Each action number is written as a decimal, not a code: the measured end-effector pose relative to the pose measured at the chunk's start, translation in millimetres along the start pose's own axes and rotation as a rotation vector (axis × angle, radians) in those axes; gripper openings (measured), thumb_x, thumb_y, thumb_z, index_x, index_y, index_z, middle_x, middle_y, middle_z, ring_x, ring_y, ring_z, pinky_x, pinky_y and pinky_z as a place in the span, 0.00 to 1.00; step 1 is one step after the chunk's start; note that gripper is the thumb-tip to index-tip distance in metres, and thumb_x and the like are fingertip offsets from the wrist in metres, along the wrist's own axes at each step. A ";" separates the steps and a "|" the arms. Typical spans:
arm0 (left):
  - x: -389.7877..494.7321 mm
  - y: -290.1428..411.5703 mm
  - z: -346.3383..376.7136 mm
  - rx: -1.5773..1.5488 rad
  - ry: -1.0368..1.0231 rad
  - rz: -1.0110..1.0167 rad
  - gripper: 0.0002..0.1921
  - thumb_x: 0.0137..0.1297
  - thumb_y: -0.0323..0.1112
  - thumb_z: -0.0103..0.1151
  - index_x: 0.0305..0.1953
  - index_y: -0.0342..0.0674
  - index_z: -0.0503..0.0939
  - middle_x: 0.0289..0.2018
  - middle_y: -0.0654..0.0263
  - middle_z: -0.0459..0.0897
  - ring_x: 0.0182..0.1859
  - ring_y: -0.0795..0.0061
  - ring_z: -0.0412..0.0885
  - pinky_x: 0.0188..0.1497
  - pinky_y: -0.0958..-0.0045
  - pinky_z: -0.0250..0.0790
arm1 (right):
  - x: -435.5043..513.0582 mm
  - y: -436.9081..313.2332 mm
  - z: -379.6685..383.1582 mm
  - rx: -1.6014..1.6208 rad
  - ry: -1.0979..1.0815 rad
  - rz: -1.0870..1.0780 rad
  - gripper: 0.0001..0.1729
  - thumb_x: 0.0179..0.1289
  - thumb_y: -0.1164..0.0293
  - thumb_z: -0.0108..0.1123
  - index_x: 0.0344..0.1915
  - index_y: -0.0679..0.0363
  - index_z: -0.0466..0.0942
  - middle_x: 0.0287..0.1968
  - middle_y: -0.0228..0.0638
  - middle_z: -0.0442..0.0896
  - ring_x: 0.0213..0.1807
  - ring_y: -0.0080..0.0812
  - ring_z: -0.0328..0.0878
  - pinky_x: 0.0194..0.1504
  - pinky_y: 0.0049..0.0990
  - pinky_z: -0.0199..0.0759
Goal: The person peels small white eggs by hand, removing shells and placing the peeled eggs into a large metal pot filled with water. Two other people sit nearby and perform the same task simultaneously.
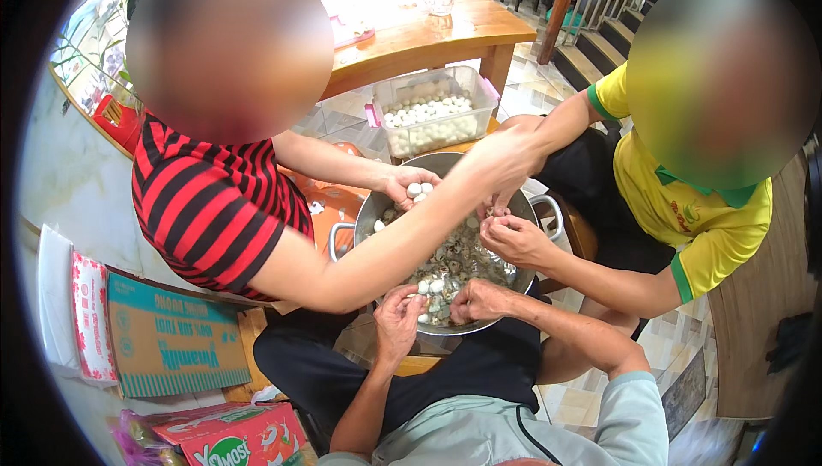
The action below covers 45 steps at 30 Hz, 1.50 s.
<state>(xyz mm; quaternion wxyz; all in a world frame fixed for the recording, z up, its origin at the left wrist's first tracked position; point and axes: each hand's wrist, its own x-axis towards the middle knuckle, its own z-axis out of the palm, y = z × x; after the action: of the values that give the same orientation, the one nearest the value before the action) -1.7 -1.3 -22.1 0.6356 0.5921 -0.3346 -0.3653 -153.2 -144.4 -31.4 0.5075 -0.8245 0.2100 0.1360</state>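
Observation:
A large metal pot (pixel 443 332) with two loop handles sits in front of me, holding water, speckled quail eggs and shell bits (pixel 449 260). My left hand (pixel 395 321) is raised over its near left rim, thumb and fingertips together; whether something small is between them is unclear. Beside those fingers lie several peeled white eggs (pixel 437 286). My right hand (pixel 485 301) reaches inside the near right rim, its fingers curled down at the shells; the fingertips are partly hidden.
A person in a striped shirt (pixel 205 209) cups peeled eggs (pixel 419 190) and stretches an arm across the pot. Another in yellow (pixel 693 209) holds fingers over it. Behind stand a plastic bin (pixel 437 129) of white eggs and a wooden table (pixel 411 29). Cartons (pixel 173 337) are at left.

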 end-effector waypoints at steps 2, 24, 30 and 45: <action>-1.1 0.7 -1.2 -0.030 -0.005 -0.003 0.10 0.66 0.25 0.52 0.45 0.25 0.75 0.43 0.60 0.76 0.41 0.72 0.81 0.40 0.74 0.77 | -1.1 -2.7 -0.2 0.017 -0.017 -0.009 0.11 0.56 0.69 0.59 0.37 0.61 0.83 0.29 0.36 0.84 0.32 0.28 0.80 0.37 0.28 0.73; -0.6 1.4 -1.6 -0.015 -0.022 -0.008 0.09 0.66 0.25 0.52 0.45 0.27 0.75 0.45 0.61 0.74 0.42 0.71 0.81 0.41 0.74 0.78 | 5.0 -9.2 -1.4 0.046 -0.133 0.107 0.15 0.58 0.65 0.58 0.43 0.60 0.81 0.29 0.41 0.83 0.31 0.31 0.77 0.37 0.31 0.70; -0.2 -3.0 -3.1 -0.026 -0.043 -0.022 0.10 0.66 0.25 0.52 0.46 0.27 0.74 0.45 0.61 0.74 0.42 0.72 0.81 0.41 0.75 0.78 | 7.4 -5.1 -0.8 -0.106 0.032 -0.033 0.13 0.59 0.66 0.57 0.41 0.61 0.81 0.27 0.40 0.83 0.27 0.31 0.77 0.33 0.31 0.70; 5.1 0.5 -1.4 0.057 -0.074 -0.061 0.11 0.65 0.25 0.53 0.47 0.26 0.74 0.47 0.61 0.73 0.43 0.72 0.81 0.40 0.75 0.77 | -4.0 -8.2 -2.1 0.055 -0.026 -0.082 0.10 0.57 0.67 0.58 0.35 0.60 0.80 0.26 0.36 0.81 0.28 0.27 0.76 0.33 0.31 0.70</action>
<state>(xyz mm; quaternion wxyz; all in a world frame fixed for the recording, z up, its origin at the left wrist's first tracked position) 2.1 -5.0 -21.7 0.5943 0.6058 -0.3501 -0.3965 -152.8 -142.1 -22.2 0.5377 -0.8164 0.1729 0.1199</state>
